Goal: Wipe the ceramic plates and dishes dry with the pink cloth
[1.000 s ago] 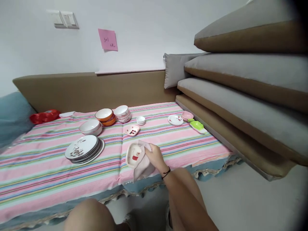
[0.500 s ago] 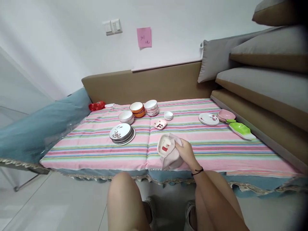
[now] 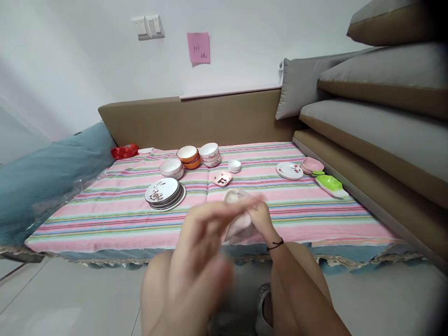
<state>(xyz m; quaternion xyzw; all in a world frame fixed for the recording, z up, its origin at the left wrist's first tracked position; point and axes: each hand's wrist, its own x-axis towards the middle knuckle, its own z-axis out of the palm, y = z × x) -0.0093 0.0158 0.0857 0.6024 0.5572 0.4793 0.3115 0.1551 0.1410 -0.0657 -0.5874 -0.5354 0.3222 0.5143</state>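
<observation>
My right hand is closed on a pale pink cloth and a small white square dish, held over the front edge of the striped tablecloth. My left hand is raised close to the camera, blurred by motion, its fingers reaching toward the cloth and dish. A small pink heart-shaped dish lies just beyond them.
A stack of white patterned plates, white and orange bowls, small white cups, a white plate, a pink bowl and a green dish stand on the cloth. Grey-brown cushions are stacked at right.
My left hand has come up into view, blurred, toward the dish. The view has shifted slightly; my right hand keeps hold of the cloth and dish.
</observation>
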